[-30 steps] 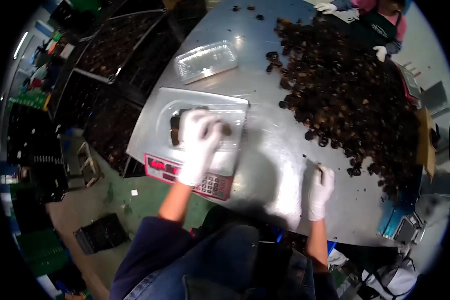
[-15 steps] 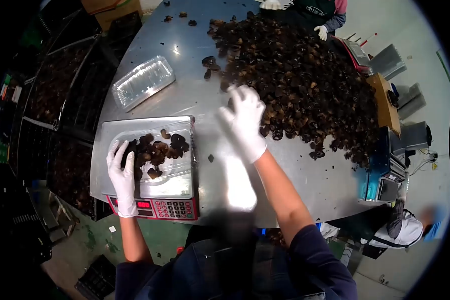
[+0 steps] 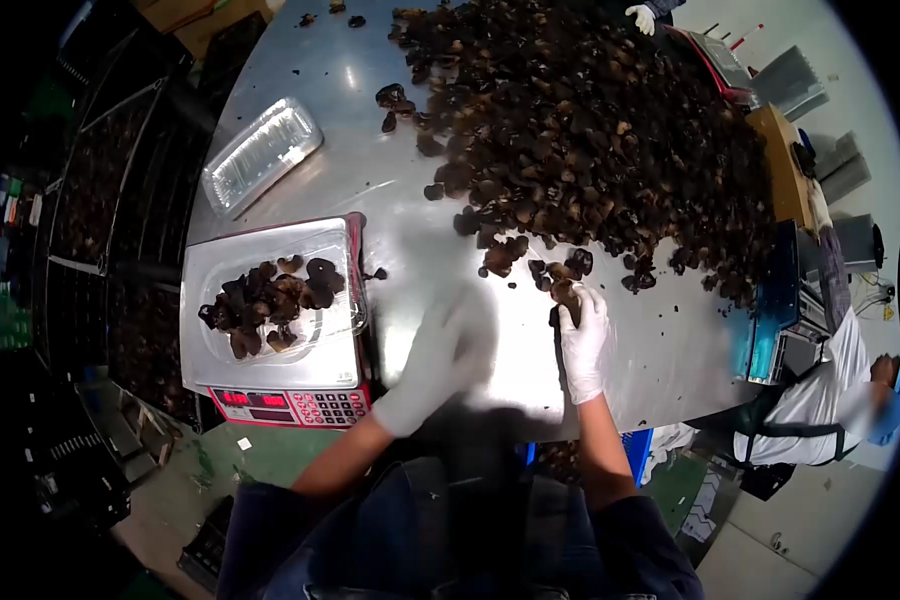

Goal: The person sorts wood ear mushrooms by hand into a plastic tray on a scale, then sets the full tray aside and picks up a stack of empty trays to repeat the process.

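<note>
My right hand (image 3: 584, 345), in a white glove, is closed on a wood ear mushroom (image 3: 564, 294) at the near edge of a big dark heap of wood ear mushrooms (image 3: 610, 140). Right of the scale (image 3: 288, 404), my gloved left hand (image 3: 432, 362) is smeared by motion over the steel table, so its fingers cannot be read. On the scale's pan sits a clear plastic tray (image 3: 328, 312) holding a small pile of mushrooms (image 3: 270, 302). The scale's red display is lit.
A second clear tray (image 3: 262, 158) lies behind the scale on the steel table (image 3: 370, 165). Black crates (image 3: 90, 190) of mushrooms stand at left. Another person's gloved hand (image 3: 642, 18) shows beyond the heap. A person in white (image 3: 810, 390) is at right, near a cardboard box (image 3: 778, 165).
My left hand has left the tray on the scale and swung right. My right hand has come nearer and right, closing on a mushroom at the heap's edge. The view has shifted slightly.
</note>
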`<move>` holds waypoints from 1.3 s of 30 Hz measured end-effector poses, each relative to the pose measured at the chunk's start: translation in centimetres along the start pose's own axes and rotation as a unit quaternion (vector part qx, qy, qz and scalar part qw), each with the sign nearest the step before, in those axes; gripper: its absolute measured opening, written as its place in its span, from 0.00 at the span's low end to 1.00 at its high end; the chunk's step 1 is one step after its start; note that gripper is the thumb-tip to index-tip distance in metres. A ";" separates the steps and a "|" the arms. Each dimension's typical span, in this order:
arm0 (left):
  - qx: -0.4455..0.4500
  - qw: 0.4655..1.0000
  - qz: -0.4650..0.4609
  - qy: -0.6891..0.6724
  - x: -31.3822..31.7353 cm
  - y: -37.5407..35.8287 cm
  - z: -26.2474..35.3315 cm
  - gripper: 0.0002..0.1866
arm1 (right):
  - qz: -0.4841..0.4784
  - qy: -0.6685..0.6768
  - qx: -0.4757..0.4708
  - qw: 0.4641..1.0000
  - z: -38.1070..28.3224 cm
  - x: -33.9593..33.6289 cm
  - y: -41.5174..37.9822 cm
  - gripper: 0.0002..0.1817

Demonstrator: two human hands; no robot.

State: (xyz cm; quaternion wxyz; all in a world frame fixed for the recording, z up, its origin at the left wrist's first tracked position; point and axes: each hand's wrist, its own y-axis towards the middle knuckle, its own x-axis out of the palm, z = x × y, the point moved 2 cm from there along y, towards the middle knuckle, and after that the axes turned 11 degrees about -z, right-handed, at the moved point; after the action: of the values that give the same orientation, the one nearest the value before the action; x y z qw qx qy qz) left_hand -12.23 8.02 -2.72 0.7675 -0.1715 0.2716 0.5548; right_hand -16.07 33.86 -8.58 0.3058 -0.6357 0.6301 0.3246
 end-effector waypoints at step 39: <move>-0.123 0.969 0.181 0.118 2.0 13.1 -3.6 0.24 | 0.054 -0.054 -0.100 0.992 -3.1 -0.7 8.1 0.25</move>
State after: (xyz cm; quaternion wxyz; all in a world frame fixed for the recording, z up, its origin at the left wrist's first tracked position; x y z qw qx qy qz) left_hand -24.99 11.78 -6.30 0.5899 -0.2767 0.3163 0.6895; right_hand -24.06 31.62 -6.03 0.2564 -0.6099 0.6104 0.4355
